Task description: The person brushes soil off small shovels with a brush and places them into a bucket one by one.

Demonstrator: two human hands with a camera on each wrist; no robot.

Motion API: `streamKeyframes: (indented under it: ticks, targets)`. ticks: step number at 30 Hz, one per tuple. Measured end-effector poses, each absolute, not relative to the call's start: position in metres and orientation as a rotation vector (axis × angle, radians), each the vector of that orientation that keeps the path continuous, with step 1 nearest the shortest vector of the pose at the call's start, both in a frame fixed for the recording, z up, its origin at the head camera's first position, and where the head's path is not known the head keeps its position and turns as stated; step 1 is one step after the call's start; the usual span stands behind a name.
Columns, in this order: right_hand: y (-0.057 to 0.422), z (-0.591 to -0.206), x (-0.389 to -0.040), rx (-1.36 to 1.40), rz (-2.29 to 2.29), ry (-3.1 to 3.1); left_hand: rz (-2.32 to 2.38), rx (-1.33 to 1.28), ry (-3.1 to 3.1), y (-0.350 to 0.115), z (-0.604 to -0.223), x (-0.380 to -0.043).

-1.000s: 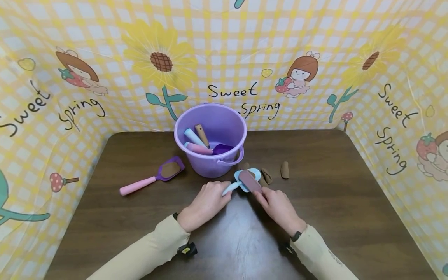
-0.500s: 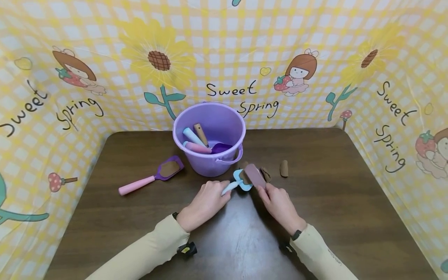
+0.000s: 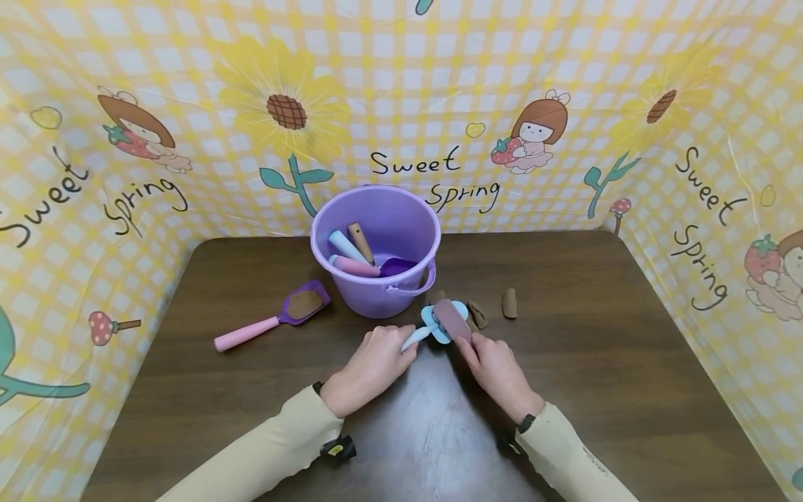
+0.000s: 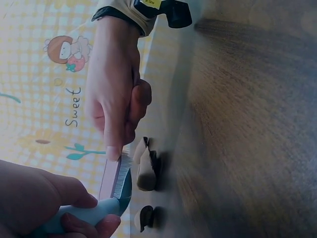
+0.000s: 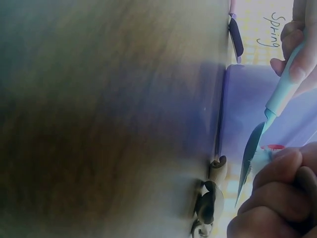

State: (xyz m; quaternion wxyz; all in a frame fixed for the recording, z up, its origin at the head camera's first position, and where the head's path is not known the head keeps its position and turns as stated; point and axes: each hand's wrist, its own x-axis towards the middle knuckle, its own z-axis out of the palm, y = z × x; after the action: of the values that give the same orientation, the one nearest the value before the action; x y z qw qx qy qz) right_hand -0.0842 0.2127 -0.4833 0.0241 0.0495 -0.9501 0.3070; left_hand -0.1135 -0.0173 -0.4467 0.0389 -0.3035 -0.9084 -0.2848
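My left hand (image 3: 370, 362) grips the handle of a light blue toy shovel (image 3: 442, 337), its blade pointing away and raised over the table. In my right hand (image 3: 502, 373) is a mauve-backed brush (image 3: 453, 319). The brush lies across the shovel blade, and its pale bristles (image 4: 120, 179) touch the blade in the left wrist view. Most of the blade's face is hidden under the brush. Just beyond, curled brown pieces (image 3: 478, 316) of unclear material lie on the table. Another brown piece (image 3: 509, 304) lies farther right.
Behind my hands stands a purple bucket (image 3: 383, 296) holding several tools with blue, pink and brown handles. To its left lies a purple shovel (image 3: 319, 293) with a pink handle and a brown patch on its blade. A checked cloth (image 3: 552, 202) surrounds the dark table.
The brush swept right across the blue shovel's blade, then came back left over its middle. My left hand and the shovel have barely moved.
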Motion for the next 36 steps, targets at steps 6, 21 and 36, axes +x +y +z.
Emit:
streamKeyframes:
  ticks: [6,21,36]
  targets:
    - [0.212,-0.485,-0.085,0.112,0.948,-2.927,-0.905,-0.930,-2.791,-0.017,-0.448,-0.114]
    - [0.211,-0.476,-0.084,0.222,0.974,-2.952,-0.942,-0.855,-2.798,-0.018,-0.451,-0.112]
    - [0.212,-0.484,-0.087,0.103,0.934,-2.934,-0.953,-0.888,-2.802,-0.017,-0.446,-0.114]
